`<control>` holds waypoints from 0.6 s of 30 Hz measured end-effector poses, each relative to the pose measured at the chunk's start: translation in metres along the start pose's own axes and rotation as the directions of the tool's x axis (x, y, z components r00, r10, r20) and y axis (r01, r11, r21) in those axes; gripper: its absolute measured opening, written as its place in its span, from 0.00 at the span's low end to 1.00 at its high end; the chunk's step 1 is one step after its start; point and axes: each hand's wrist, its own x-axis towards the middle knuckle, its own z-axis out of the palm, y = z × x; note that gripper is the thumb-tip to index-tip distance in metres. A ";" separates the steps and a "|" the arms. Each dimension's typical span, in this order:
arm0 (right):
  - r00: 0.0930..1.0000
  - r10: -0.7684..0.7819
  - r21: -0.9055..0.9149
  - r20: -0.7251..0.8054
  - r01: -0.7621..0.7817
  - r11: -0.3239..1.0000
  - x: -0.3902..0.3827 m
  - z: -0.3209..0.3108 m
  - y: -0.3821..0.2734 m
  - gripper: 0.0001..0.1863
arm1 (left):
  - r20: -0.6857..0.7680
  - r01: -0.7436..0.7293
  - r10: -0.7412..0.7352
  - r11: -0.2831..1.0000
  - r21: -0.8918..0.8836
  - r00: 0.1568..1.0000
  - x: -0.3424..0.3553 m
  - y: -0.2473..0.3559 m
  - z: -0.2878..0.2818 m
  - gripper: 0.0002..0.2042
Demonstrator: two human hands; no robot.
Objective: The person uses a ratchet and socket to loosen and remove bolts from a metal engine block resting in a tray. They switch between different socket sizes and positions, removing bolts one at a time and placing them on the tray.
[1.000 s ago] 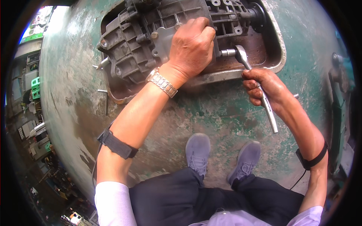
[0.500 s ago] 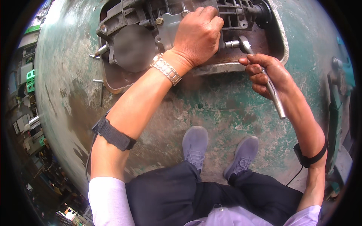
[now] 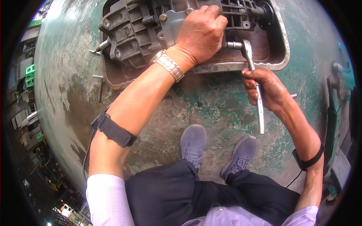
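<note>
A grey cast-metal gearbox housing (image 3: 135, 30) lies in a shallow rusty metal tray (image 3: 281, 52) on a worn green floor. My left hand (image 3: 200, 34), a metal watch on its wrist, presses flat on the housing's near side. My right hand (image 3: 264, 88) grips the handle of a silver ratchet wrench (image 3: 253, 75). The wrench head with its socket (image 3: 235, 45) points left into the housing, just right of my left hand. The handle runs down past my right hand toward me.
My two grey shoes (image 3: 193, 145) stand on the stained green floor below the tray. Loose bolts (image 3: 97, 77) lie left of the tray. A green metal stand (image 3: 337, 98) rises at the right edge. Cluttered shelves fill the far left rim.
The wrench handle has swung from slanting right to nearly straight down toward me, with my right hand moving along it. My left hand has stayed on the housing.
</note>
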 end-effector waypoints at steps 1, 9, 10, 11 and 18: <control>0.999 -0.020 -0.008 0.026 0.020 1.000 0.001 -0.001 0.003 0.05 | -0.001 0.000 0.000 1.000 -0.001 1.000 0.000 0.000 0.000 0.03; 0.999 0.019 -0.173 0.042 -0.012 0.985 0.007 -0.005 0.004 0.05 | 0.002 0.004 -0.004 1.000 -0.016 1.000 0.001 0.000 0.000 0.02; 0.999 0.017 -0.219 0.030 -0.010 0.976 0.007 -0.004 0.004 0.05 | 0.007 0.006 -0.006 1.000 -0.012 1.000 0.001 0.000 0.000 0.02; 1.000 0.014 -0.228 0.023 -0.008 0.974 0.008 -0.004 0.005 0.05 | 0.012 0.007 -0.007 1.000 -0.009 1.000 0.001 0.000 0.000 0.02; 1.000 0.007 -0.238 0.013 -0.003 0.971 0.009 -0.010 0.003 0.04 | -0.024 0.002 -0.003 0.998 -0.060 1.000 0.000 -0.002 0.001 0.03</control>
